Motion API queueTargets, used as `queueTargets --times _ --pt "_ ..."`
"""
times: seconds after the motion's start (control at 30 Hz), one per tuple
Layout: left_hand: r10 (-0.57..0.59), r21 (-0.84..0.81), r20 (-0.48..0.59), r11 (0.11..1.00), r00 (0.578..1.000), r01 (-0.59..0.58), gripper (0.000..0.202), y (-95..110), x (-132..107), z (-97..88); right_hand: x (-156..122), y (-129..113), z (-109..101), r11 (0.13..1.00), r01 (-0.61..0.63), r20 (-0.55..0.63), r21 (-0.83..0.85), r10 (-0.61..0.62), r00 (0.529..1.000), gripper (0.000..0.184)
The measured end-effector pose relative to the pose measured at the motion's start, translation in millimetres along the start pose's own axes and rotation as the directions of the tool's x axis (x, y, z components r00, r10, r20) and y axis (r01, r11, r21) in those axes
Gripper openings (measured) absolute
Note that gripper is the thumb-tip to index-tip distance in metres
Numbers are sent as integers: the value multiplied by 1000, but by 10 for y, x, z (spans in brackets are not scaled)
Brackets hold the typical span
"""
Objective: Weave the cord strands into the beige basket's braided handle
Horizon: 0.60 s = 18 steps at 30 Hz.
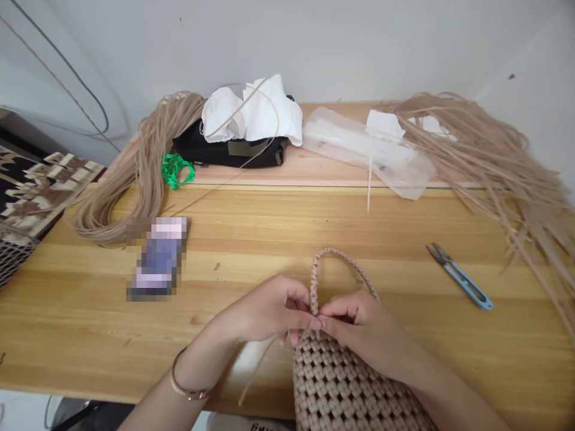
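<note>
A tan woven bag (pixel 341 383) with an openwork pattern stands at the table's front edge. Its braided handle (pixel 314 281) arches up from the rim. At the handle's near base, my left hand (pixel 274 308) is closed, thumb and fingers pinching from the left. My right hand (pixel 366 332) pinches the same spot from the right, so the two thumbs meet there. From under my left hand a loose pale strand (pixel 256 371) hangs down toward the front edge. My fingertips hide the exact join between handle and rim.
Blue-handled thread snips (pixel 462 278) lie to the right, and a blurred-out phone (pixel 159 257) to the left. Behind are a coil of tan strands (pixel 144 173), green ties (pixel 176 170), a black pouch (pixel 229 151), a plastic bag (pixel 368 155) and loose strands (pixel 485 143).
</note>
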<state>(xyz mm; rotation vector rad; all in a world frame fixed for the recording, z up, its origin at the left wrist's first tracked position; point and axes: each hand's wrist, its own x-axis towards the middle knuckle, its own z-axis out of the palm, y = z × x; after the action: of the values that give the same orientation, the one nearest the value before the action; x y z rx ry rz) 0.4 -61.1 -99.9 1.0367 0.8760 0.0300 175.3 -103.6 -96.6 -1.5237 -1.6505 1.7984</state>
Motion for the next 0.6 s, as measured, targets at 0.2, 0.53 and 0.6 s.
queueTargets --times 0.2,0.53,0.6 --pt "59 -37 -25 998 998 -60 10 -41 -5 7 -49 -35 -37 997 -1 25 -71 3 1000 27" --pt "68 -67 -78 995 995 -74 14 -109 -10 16 -248 -99 -46 917 -28 -199 -398 -57 978 26" --pt "76 -61 -80 995 994 -81 16 -121 -11 20 -262 -88 -42 920 -46 -235 -389 -51 971 23"
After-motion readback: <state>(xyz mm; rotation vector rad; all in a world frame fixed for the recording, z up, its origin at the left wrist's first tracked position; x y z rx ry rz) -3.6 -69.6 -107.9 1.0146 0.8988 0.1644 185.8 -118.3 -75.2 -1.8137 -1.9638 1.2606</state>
